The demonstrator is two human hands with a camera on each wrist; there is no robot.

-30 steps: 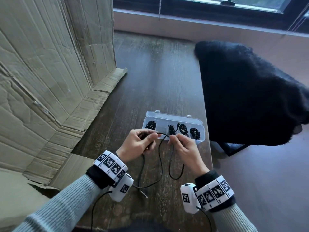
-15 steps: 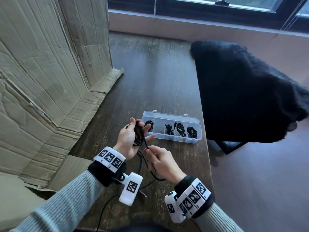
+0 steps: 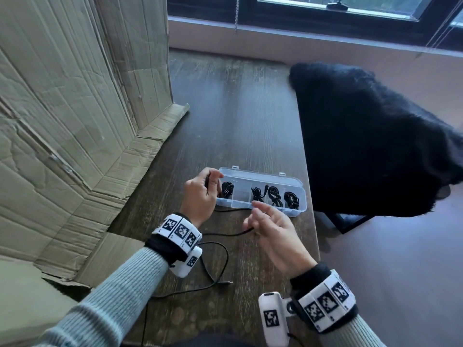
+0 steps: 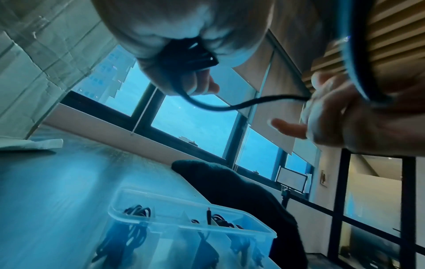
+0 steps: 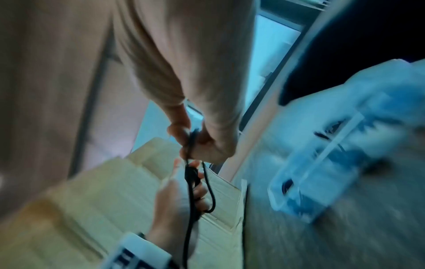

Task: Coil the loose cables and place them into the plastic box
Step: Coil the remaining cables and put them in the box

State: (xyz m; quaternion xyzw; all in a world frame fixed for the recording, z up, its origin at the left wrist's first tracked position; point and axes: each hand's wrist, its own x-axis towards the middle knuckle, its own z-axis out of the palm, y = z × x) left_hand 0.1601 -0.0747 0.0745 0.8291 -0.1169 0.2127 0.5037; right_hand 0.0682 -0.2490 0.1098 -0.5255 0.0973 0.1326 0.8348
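Observation:
A clear plastic box [image 3: 260, 174] with several compartments lies on the dark wooden table [image 3: 238, 108]; coiled black cables [image 3: 275, 196] sit in its compartments. My left hand [image 3: 213, 180] hovers at the box's left end and grips a small coil of the loose black cable [image 4: 188, 54]. From it the cable [image 3: 233, 209] runs right to my right hand [image 3: 253, 217], which pinches it between its fingertips [image 5: 184, 134] just in front of the box. The cable's free end with its plug [image 3: 227, 282] trails on the table near me.
A big flattened cardboard sheet [image 3: 75, 121] stands along the left and laps onto the table. A black fuzzy garment [image 3: 375, 146] drapes over a chair past the table's right edge. A window sill [image 3: 300, 36] runs behind.
Both hands moved forward and apart: the left carried its coil up to the box's left end, the right swung rightward, drawing a length of cable out between them.

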